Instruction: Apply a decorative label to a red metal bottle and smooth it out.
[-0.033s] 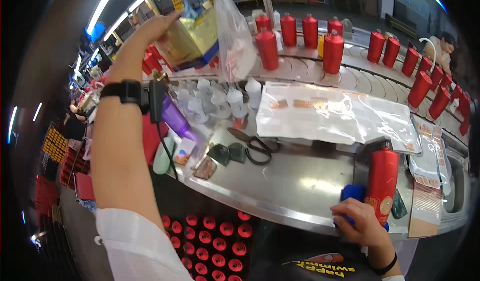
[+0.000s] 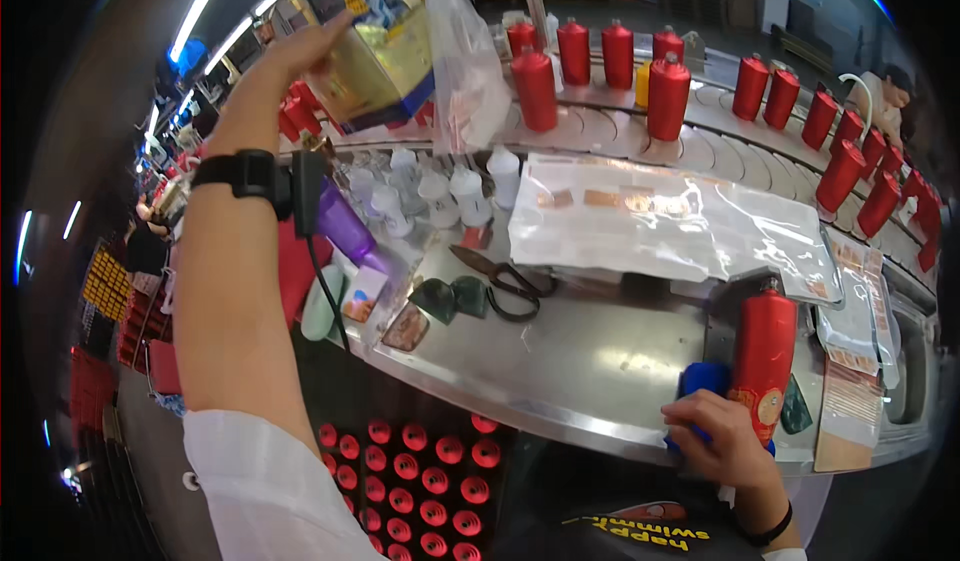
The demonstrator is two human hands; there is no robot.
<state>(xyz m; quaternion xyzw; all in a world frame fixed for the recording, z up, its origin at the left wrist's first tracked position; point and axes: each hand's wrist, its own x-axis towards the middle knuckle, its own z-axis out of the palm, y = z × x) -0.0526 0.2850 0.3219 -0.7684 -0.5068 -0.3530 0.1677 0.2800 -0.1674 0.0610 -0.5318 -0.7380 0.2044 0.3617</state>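
The left hand (image 2: 318, 46) was at the left side of a gold box (image 2: 375, 71), beyond the counter's far left corner, with the arm stretched full length because the box stood so far off. Its fingers looked nearly straight and close together, laid against the box; whether they had a firm grip, and whether anything bore the box from below, I could not tell.

The right hand (image 2: 722, 439) was at the near edge of the metal counter (image 2: 590, 361), toward its right end. Its fingers were half curled, palm down, over a blue holder (image 2: 705, 381) and next to the lower end of a red bottle (image 2: 765, 361). No closed grip on the bottle showed, and I could not tell if they touched it. The bottle stood neck up with a slight tilt; blue showed on both sides of its foot, so the holder was probably there to steady it.

A plastic-covered sheet (image 2: 660, 211) lay along the far edge, seemingly to leave the front free for handling. Small white bottles (image 2: 468, 196) were bunched toward the far left corner, with scissors (image 2: 500, 277) in front of them, within easy reach.
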